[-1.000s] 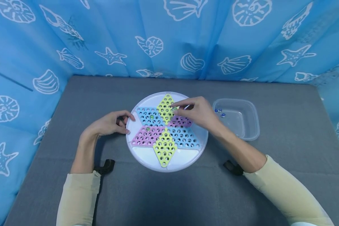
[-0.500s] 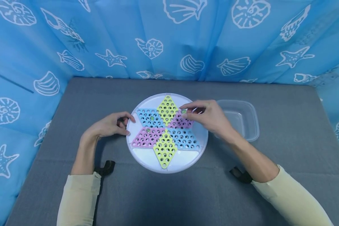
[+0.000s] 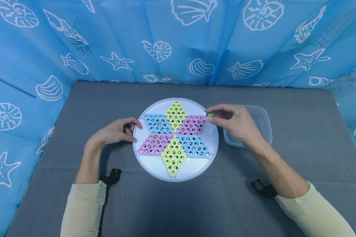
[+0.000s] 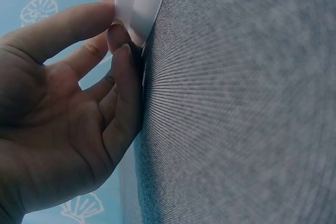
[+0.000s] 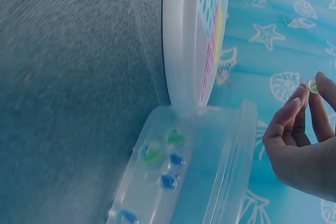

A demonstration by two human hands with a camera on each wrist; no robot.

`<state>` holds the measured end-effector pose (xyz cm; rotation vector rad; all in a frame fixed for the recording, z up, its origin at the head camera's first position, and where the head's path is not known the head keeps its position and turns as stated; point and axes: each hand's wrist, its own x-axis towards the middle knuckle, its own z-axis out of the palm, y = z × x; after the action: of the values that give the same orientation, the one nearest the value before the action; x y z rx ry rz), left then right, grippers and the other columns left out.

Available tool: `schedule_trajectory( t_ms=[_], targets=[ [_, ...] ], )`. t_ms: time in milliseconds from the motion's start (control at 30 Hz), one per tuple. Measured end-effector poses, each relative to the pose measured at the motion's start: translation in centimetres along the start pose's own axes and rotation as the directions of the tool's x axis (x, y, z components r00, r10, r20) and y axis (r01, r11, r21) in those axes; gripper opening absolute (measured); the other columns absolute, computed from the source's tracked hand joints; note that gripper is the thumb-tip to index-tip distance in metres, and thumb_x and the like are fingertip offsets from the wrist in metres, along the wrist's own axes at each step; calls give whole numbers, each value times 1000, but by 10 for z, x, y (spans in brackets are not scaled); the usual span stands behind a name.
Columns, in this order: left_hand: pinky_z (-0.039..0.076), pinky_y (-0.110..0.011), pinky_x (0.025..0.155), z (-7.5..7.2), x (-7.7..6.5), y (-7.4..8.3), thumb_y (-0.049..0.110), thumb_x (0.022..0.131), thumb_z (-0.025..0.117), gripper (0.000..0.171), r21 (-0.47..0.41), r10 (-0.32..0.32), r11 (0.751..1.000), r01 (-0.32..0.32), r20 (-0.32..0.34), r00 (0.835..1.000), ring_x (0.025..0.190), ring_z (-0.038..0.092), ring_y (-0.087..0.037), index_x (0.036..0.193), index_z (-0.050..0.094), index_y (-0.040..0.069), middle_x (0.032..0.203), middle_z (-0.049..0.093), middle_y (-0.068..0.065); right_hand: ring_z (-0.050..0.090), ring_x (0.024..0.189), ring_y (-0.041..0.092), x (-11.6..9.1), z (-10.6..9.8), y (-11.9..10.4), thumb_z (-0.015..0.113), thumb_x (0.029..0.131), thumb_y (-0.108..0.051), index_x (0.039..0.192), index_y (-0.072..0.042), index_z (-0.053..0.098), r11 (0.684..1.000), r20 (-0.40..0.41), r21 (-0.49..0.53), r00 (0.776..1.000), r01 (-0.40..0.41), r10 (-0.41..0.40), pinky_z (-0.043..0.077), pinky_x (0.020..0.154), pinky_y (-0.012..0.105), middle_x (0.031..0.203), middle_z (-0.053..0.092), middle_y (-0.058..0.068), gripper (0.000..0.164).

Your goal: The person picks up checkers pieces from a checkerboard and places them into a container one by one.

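A round white Chinese checkers board (image 3: 192,168) with a yellow, blue and pink star of holes lies on the table. My left hand (image 3: 117,131) grips its left rim, thumb and fingers at the edge; the left wrist view shows the white rim (image 4: 134,14) between them. Two green marbles sit on the board, one on the blue section (image 3: 159,124) and one on the pink (image 3: 155,137). My right hand (image 3: 235,121) pinches another green marble (image 5: 313,85) between thumb and fingertips, over the board's upper right rim. Its forearm and hand partly cover a clear plastic container (image 3: 267,131).
In the right wrist view the container's wall (image 5: 236,156) stands close beside the board. Inside lie green marbles (image 5: 176,138) and blue marbles (image 5: 168,181). Grey cloth (image 3: 195,207) covers the table, with a blue shell-print curtain (image 3: 178,39) behind it.
My right hand has moved right, from over the upper yellow section to the board's right rim, with the green marble still pinched. My left hand has stayed at the left rim.
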<state>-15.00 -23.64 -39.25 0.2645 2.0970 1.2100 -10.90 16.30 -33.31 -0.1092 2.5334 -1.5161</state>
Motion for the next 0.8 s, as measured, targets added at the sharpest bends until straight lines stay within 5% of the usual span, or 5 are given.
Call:
schedule_trajectory(
  t_ms=[800],
  targets=[
    [41, -30, 71, 2, 0, 1, 0, 84, 73, 44, 32, -5, 999, 6, -21, 1000, 79, 46, -22, 124, 56, 3, 101, 42, -14, 59, 100, 17, -16, -42, 42, 70, 92, -39, 126, -13, 65, 991, -88, -102, 993, -87, 79, 46, 82, 27, 119, 63, 5, 43]
  ],
)
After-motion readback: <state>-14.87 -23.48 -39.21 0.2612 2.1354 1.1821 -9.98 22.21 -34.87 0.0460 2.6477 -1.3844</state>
